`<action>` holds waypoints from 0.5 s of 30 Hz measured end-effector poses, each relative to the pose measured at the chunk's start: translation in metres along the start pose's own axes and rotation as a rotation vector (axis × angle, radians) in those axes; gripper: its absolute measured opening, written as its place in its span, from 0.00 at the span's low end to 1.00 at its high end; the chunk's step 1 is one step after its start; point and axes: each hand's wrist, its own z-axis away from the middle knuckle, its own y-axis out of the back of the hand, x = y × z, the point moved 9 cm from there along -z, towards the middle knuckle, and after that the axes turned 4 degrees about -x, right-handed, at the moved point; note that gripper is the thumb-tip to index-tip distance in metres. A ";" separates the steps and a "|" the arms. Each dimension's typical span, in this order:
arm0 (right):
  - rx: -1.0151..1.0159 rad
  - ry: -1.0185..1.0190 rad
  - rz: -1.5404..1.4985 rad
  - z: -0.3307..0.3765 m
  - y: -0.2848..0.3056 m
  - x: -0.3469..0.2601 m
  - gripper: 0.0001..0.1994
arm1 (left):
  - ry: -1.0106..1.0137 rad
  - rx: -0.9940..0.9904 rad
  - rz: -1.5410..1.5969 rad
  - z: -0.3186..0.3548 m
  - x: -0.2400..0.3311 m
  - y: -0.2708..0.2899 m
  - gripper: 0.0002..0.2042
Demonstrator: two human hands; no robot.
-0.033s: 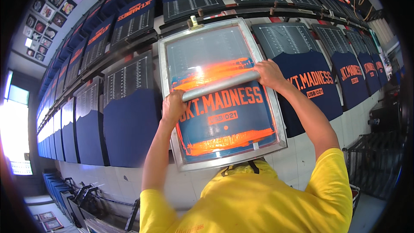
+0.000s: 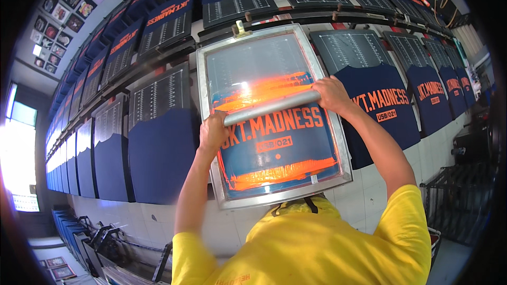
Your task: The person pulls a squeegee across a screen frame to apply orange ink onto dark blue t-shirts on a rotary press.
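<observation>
At left, a plain navy panel [image 2: 160, 158] lies on its dark board, near my left hand [image 2: 214, 131] — fingers curled closed around the left end of a grey bar [image 2: 272, 105]. A small fitting [image 2: 240, 27] stands at the far edge of the silver-framed screen [image 2: 203, 74] before me; were it loose, the frame could shift and the orange lettering come out askew. The bar slants across the screen, right end higher; uneven pressure from my two hands might leave orange ink [image 2: 264, 91] thin on one side. Whether the mesh touches cloth beneath, I cannot tell. My right hand [image 2: 330, 94] is wrapped closed around the bar's right end, close by the frame's rail — a crooked stroke could knock my knuckles on metal. Farther right, a navy panel with orange lettering [image 2: 380, 105] lies just beside the frame, where a stray drip might mark it.
</observation>
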 end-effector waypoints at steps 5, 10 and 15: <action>0.055 0.046 -0.038 0.085 0.020 -0.072 0.11 | -0.109 0.038 0.045 0.093 0.015 0.016 0.20; -0.012 -0.010 -0.077 0.150 0.024 -0.124 0.14 | -0.070 -0.016 0.042 0.177 0.023 0.005 0.22; 0.002 -0.014 -0.070 0.178 0.016 -0.142 0.15 | -0.097 0.028 0.036 0.208 0.023 -0.011 0.21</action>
